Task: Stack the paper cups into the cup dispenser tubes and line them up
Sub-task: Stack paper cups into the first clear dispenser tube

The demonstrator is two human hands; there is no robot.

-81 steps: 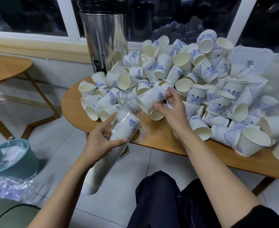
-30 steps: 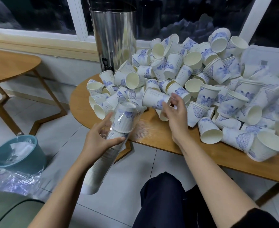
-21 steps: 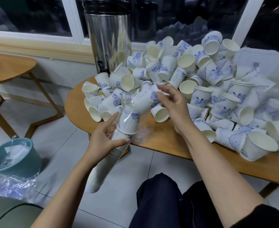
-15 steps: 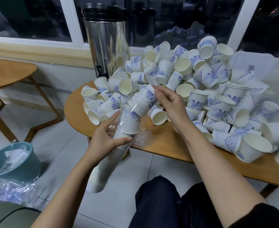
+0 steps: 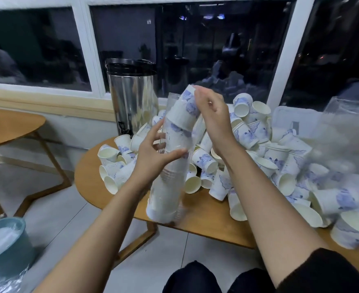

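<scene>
A clear plastic dispenser tube (image 5: 167, 185), filled with stacked white paper cups, stands nearly upright in front of me. My left hand (image 5: 153, 153) grips its middle, thumb across the front. At the tube's open top a white cup with blue print (image 5: 184, 112) sits upside down, half inside. My right hand (image 5: 213, 117) holds that cup from the right, fingers on its raised base. A heap of loose blue-and-white paper cups (image 5: 259, 149) covers the round wooden table (image 5: 204, 218) behind the tube.
A steel hot-water urn (image 5: 132, 96) stands at the table's back left, below the window. Crumpled clear plastic wrap (image 5: 341, 127) lies at the right. A blue bin (image 5: 5, 244) sits on the floor at left, near a second wooden table (image 5: 7, 125).
The tube has swung from a slant to nearly upright and risen. My right hand carried a cup from the heap up to the tube's mouth. The view tilted upward.
</scene>
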